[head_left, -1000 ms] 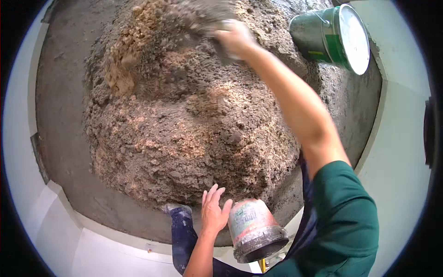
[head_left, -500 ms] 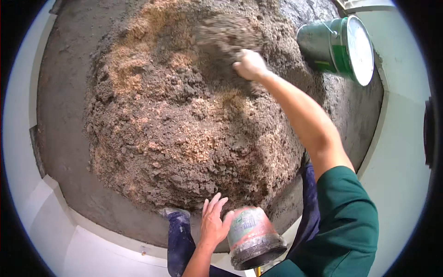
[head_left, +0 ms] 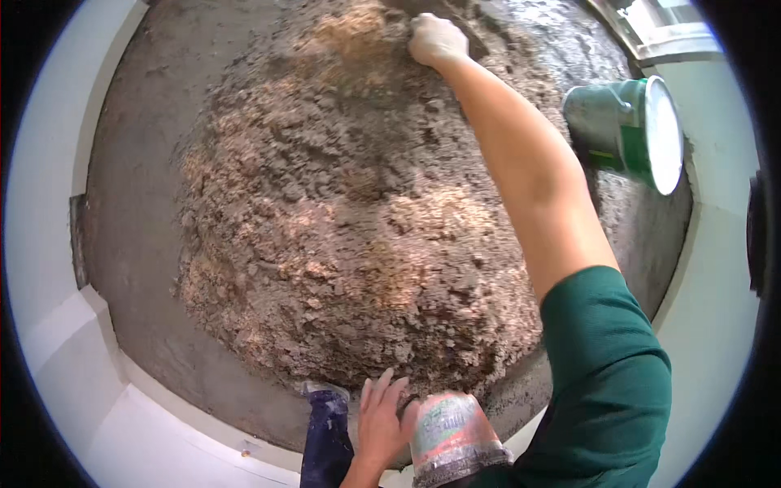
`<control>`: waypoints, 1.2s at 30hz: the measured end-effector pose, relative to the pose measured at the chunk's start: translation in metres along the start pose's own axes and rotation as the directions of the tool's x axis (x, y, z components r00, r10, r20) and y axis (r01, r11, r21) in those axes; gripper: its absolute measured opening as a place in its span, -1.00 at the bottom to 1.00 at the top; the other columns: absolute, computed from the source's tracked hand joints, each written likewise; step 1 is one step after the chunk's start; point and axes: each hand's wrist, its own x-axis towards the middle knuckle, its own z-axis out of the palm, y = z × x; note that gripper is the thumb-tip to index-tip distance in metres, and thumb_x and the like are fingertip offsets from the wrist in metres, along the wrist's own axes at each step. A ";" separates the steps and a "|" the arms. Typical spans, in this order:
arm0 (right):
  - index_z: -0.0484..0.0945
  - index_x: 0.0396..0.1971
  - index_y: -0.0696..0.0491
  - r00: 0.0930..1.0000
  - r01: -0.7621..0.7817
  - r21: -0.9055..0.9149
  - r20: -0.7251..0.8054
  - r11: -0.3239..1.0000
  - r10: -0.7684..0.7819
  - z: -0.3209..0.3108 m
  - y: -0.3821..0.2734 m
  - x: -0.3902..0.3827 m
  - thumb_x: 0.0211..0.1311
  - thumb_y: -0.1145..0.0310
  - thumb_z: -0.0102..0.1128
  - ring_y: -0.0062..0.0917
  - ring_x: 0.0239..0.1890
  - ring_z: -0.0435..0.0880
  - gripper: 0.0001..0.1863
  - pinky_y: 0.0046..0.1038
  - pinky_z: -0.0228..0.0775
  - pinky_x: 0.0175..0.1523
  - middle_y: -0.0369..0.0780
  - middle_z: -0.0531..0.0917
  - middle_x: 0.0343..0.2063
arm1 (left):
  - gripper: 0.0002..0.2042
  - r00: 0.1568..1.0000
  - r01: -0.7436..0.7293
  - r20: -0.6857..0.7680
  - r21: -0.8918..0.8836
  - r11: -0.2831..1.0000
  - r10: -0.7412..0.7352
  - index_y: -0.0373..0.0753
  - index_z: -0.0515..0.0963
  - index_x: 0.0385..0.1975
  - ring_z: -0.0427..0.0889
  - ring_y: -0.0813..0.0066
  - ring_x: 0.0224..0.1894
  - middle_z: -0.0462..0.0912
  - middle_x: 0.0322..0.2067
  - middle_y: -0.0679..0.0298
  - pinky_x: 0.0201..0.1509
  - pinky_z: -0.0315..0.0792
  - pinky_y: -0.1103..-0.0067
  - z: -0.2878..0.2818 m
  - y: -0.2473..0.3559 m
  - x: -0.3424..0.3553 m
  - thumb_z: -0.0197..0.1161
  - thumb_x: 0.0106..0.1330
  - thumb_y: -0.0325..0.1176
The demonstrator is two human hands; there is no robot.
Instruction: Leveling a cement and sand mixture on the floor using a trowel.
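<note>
A broad heap of coarse, damp mortar-like mix (head_left: 350, 220), grey with tan patches, fills the middle. My right arm stretches over it to the far side. There my right hand (head_left: 438, 39) is closed, back of the hand up; whatever it grips is hidden beyond the knuckles. My left hand (head_left: 382, 427) is at the near edge of the heap with its fingers spread. Beside its thumb lies a dirty orange-and-white bucket (head_left: 455, 427), its narrow end toward the heap. Whether the thumb touches the bucket, I cannot tell.
A grey-green metal pail (head_left: 598, 122) with a wire handle lies on its side at the far right. Pale low walls (head_left: 102, 114) enclose the grey floor (head_left: 134, 220). My dark, splattered trouser leg (head_left: 325, 435) stands left of my left hand.
My right hand has moved farther away toward the far side of the heap; the mix blurred around it before. The view has shifted, so the buckets sit lower. My left hand stays beside the orange bucket.
</note>
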 end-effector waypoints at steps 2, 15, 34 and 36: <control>0.56 -0.04 0.11 0.994 0.082 -0.017 0.072 0.997 -0.080 0.027 -0.024 -0.010 0.26 0.39 0.10 -0.12 -0.02 0.73 -0.71 -0.15 0.58 0.07 0.03 0.73 -0.12 | -0.53 1.000 -0.026 -0.004 -0.039 0.999 0.026 -0.25 0.49 0.19 0.36 -0.13 0.33 0.41 0.30 -0.03 0.52 0.09 0.14 -0.007 0.012 0.007 0.29 0.32 -0.20; 0.53 -0.07 0.09 0.600 0.722 0.215 0.278 0.658 -0.750 0.017 0.004 -0.269 0.36 0.57 -0.02 -0.41 -0.48 0.73 -0.78 -0.41 0.66 -0.44 -0.14 0.68 -0.48 | -0.53 0.997 -0.064 0.037 -0.088 0.994 0.067 -0.21 0.51 0.17 0.35 -0.05 0.36 0.44 0.29 0.00 0.54 0.09 0.20 0.009 0.021 0.019 0.30 0.29 -0.18; 0.57 0.01 0.08 0.781 -0.598 -0.109 0.144 0.794 0.608 -0.055 0.353 -0.314 0.25 0.20 0.18 -0.02 -0.04 0.69 -0.61 -0.10 0.51 0.12 0.03 0.71 -0.12 | -0.54 0.993 -0.043 0.108 -0.029 0.999 0.046 -0.28 0.55 0.11 0.41 0.00 0.33 0.49 0.25 -0.03 0.56 0.03 0.22 0.032 0.018 0.037 0.33 0.24 -0.21; 0.58 -0.04 0.12 0.920 -0.371 -0.182 0.061 0.911 0.387 -0.007 0.364 -0.303 0.27 0.22 0.12 -0.01 0.06 0.63 -0.64 -0.10 0.47 0.18 0.06 0.64 0.03 | -0.54 0.993 -0.034 0.111 -0.029 0.999 0.037 -0.28 0.55 0.11 0.41 0.00 0.33 0.49 0.25 -0.03 0.56 0.03 0.22 0.037 0.027 0.040 0.33 0.24 -0.21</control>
